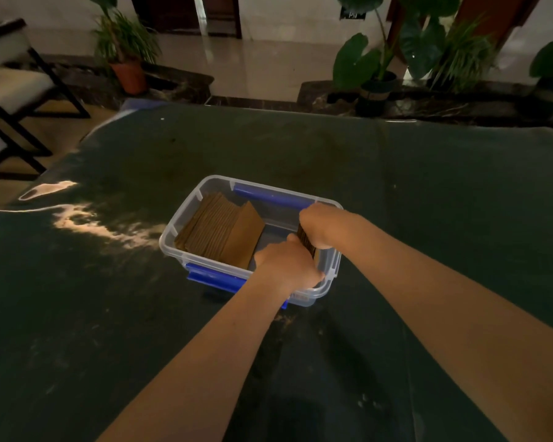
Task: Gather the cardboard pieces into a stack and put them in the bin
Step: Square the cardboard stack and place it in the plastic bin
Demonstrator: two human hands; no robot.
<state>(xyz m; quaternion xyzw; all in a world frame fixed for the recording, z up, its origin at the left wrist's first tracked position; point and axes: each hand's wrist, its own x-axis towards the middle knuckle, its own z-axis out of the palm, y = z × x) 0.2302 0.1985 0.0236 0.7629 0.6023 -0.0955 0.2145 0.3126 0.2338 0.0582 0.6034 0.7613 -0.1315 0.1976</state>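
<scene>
A clear plastic bin [186, 218] with blue clip handles stands on the dark green table cover. Its left half holds a leaning row of brown cardboard pieces [221, 231]. A second stack of cardboard pieces [306, 240] stands on edge in the bin's right part, pressed between my two hands. My left hand [288, 266] grips the stack's near side, low inside the bin. My right hand [320, 226] closes over its far side, by the bin's right wall. Most of this stack is hidden by my hands.
The green-covered table [428, 218] spreads wide on every side of the bin, with a patch of light at the left. Beyond the far edge are potted plants [125, 49] and a stone ledge. A black-framed chair [20, 87] stands off the table's left corner.
</scene>
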